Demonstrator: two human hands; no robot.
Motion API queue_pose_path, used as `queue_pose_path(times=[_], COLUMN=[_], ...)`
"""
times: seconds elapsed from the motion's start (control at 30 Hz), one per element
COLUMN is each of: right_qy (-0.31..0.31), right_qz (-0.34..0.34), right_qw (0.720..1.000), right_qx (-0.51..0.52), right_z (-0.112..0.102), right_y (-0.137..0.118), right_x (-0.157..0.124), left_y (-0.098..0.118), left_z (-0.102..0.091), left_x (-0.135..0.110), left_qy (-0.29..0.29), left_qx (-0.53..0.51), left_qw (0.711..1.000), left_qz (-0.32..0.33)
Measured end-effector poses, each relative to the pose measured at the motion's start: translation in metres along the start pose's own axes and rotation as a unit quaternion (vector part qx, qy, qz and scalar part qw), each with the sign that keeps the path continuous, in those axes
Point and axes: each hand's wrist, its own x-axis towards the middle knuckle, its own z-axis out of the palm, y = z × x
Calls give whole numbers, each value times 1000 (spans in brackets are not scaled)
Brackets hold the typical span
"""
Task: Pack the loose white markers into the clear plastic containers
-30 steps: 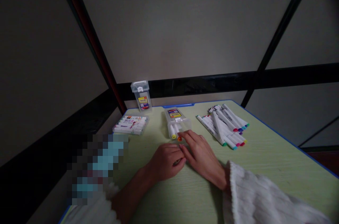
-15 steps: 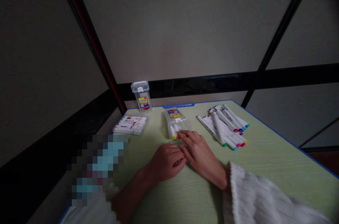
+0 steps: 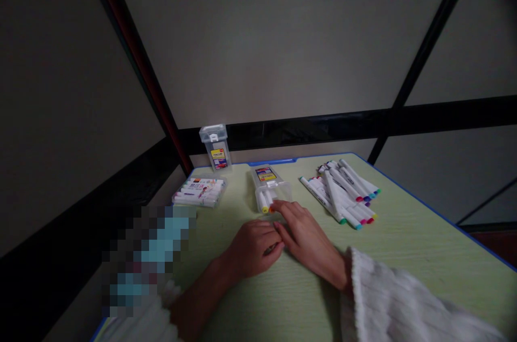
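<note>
Seating orange-ended marker (image 3: pixel 272 209) in clear box (image 3: pixel 267 182), by judgement; box lies flat on table (image 3: pixel 412 245), mouth twd person. R hand (image 3: pixel 305 237): loosely open, fingertips at marker end; grip unconfirmed. L hand (image 3: pixel 255 248): curled, nearside of box; contents, if any, can't tell. Loose markers (image 3: pixel 337 194) R of box. Next move calls for straight push, box kept steady.

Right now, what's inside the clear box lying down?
A yellow-ended marker and an orange-ended marker show inside the box. The right fingers partly cover the orange one; the label hides whatever's beneath.
</note>
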Motion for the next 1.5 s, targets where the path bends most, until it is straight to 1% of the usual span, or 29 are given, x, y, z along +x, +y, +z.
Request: queue_pose_path(times=[0.2, 0.4, 0.67, 0.9, 1.5], right_qy=[-2, 1, -12, -1, -7], right_qz=[-4, 15, -2, -8, -1], right_qw=[1000, 1000, 1000, 1000, 1000], right_qx=[-7, 9, 0, 0, 6], right_z=[0, -2, 0, -1, -3], right_y=[1, -2, 1, 0, -2], right_x=[0, 0, 1, 0, 2], left_y=[0, 0, 0, 0, 0], left_z=[0, -1, 0, -1, 0], left_x=[0, 0, -1, -1, -1], left_qy=[-12, -18, -15, -26, -22], left_qx=[0, -3, 4, 12, 15], left_qw=[1000, 1000, 1000, 1000, 1000], left_qz=[-3, 0, -2, -7, 1])
